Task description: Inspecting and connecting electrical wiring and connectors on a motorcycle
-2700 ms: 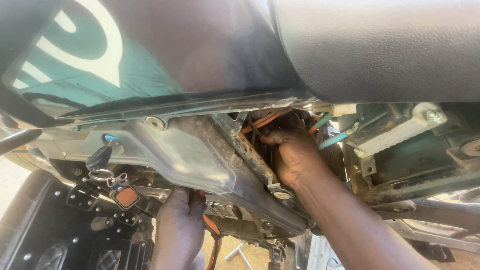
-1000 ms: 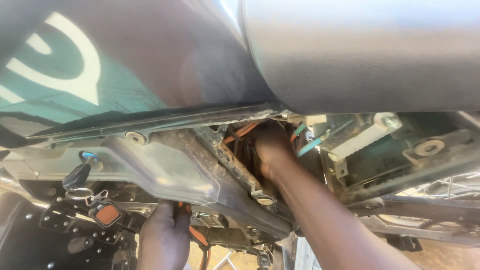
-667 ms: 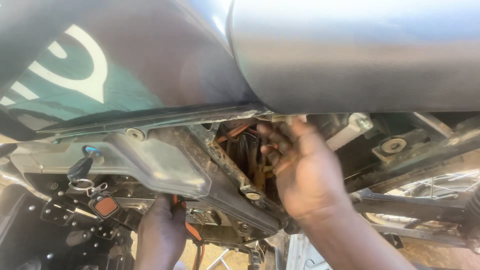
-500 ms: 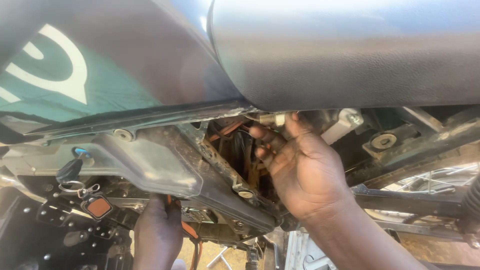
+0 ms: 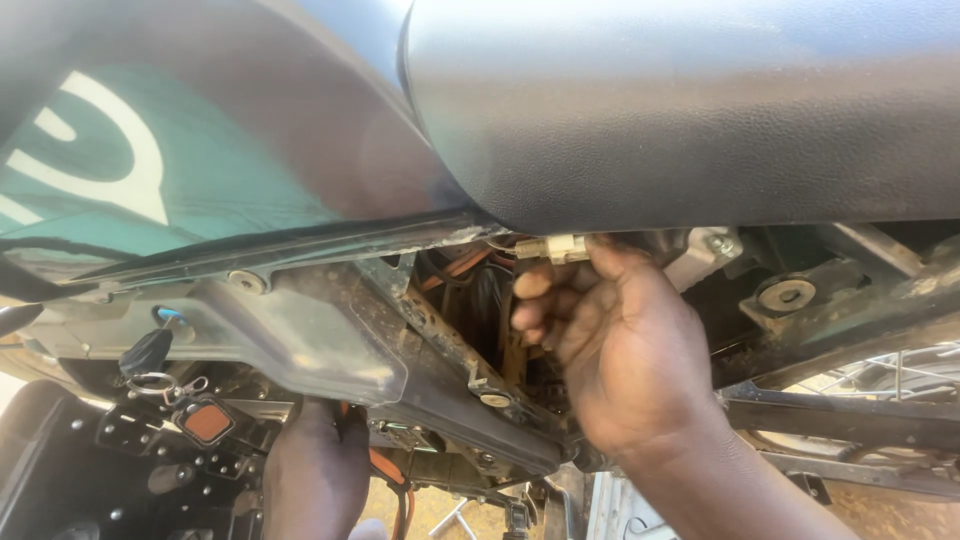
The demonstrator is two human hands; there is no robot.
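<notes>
My right hand (image 5: 620, 350) reaches up into the opening in the motorcycle frame just under the black seat (image 5: 700, 110). Its fingertips pinch a small cream plastic wire connector (image 5: 555, 247) at the seat's lower edge. Orange and dark wires (image 5: 460, 268) run inside the opening behind it. My left hand (image 5: 315, 470) is low down under the grey side cover (image 5: 310, 340), with its fingers tucked up behind the frame and hidden. An orange cable (image 5: 388, 472) runs right beside it; whether the hand grips it cannot be told.
A teal and black fuel tank (image 5: 170, 150) fills the upper left. A key with a ring and an orange fob (image 5: 205, 420) hangs from a lock at the left. A frame bolt (image 5: 785, 295) and wheel spokes (image 5: 900, 375) show at the right. Sandy ground lies below.
My right hand has drawn out of the frame opening and turned, and now pinches the cream connector under the seat edge. My left hand stays low by the orange cable. The view has shifted left.
</notes>
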